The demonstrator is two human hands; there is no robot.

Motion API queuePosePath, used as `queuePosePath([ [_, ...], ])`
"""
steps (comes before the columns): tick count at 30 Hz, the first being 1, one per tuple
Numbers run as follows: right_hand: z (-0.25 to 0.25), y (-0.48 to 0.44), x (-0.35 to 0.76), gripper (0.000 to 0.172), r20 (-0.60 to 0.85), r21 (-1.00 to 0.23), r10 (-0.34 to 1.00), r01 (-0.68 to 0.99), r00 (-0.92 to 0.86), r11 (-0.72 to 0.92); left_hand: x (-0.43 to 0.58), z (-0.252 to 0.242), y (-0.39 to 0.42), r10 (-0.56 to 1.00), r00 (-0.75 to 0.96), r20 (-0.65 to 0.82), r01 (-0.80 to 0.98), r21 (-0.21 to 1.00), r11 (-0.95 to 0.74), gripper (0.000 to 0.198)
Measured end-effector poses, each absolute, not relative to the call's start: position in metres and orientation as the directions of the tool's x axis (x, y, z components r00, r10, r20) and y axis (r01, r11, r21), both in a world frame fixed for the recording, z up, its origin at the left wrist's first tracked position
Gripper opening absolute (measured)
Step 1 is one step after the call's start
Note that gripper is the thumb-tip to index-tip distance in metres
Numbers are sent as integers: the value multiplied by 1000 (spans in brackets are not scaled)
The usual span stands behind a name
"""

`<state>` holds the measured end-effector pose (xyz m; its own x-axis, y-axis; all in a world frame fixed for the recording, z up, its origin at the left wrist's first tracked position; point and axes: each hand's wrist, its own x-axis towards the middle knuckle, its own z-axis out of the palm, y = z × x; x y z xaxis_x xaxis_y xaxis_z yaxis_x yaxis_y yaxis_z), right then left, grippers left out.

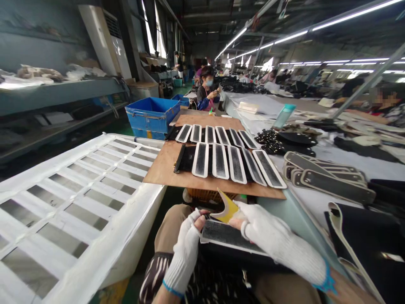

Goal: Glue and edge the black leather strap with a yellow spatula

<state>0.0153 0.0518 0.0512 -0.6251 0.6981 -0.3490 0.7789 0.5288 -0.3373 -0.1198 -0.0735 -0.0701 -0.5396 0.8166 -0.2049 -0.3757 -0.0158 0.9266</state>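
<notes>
Brown board [164,169] bears white-edged strips [220,162]; two rows

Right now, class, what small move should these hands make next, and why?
Probably the right hand should ease the curved yellow piece away from the black panel's far edge: it already grasps that piece there, while the left hand holds the panel's left end.

The left hand [187,234], just past six o'clock, wears a white knitted glove [185,251] cut short at the fingers, with a narrow blue edging [173,290] at the wrist. Toward five o'clock, the right hand [265,223] has a matching glove [286,245], its bright blue trim [327,276] frayed-looking. Beige trousers [169,221] show at seven o'clock, beside dark cloth [155,272] with pale streaks.
</notes>
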Motion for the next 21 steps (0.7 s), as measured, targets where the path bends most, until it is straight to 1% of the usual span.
queuePosePath([
  [3,49,54,14,36,-337,-296,699,775,-631,558,-119,-67,-72,801,-562,-208,-331,943,12,43],
  [6,40,54,12,43,-292,-247,701,760,-650,602,-118,-65,-73,769,-604,-208,-277,960,42,46],
  [11,31,57,9,45,-290,-246,652,713,-700,657,-117,-65,-74,761,-609,-224,-267,961,69,50],
  [14,30,59,8,43,-292,-223,649,710,-703,668,-117,-63,-74,747,-629,-216,-250,966,68,48],
  [17,33,57,6,37,-264,-196,612,663,-745,723,-117,-61,-73,787,-592,-172,-235,971,35,44],
  [21,40,48,-2,25,-295,-196,637,698,-712,689,-119,-65,-73,775,-614,-150,-213,977,20,41],
])
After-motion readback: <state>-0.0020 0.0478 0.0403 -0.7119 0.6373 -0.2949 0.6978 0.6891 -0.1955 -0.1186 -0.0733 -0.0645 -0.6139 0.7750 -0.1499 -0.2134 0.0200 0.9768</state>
